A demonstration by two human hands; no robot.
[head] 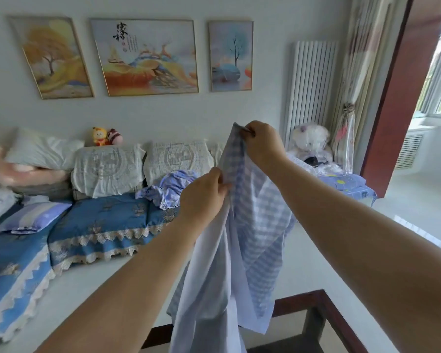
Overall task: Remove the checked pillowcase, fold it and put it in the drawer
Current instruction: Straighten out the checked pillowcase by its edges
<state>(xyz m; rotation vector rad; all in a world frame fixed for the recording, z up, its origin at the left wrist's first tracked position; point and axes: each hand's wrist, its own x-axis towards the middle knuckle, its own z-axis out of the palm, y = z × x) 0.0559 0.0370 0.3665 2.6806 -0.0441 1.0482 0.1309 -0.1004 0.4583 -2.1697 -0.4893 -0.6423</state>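
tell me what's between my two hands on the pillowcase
In the head view, only a short stretch of the blue-and-white checked cotton pillowcase edge runs between the left hand and the higher right hand; nothing else lies there.

Your arms: both run off the bottom edge, so you can't see your elbows.
Pillowcase: its bottom end drops out of the picture, so you can't tell how long it hangs.
Your left hand: its fingertips go behind the cloth.
Table: you only see a dark corner; the rest is cut off or behind the cloth.
Left side: a pink and white heap is blurry; you can't tell what it is.
Teddy bear: its lower half hides behind clutter.
Sofa: the left end is cut off.
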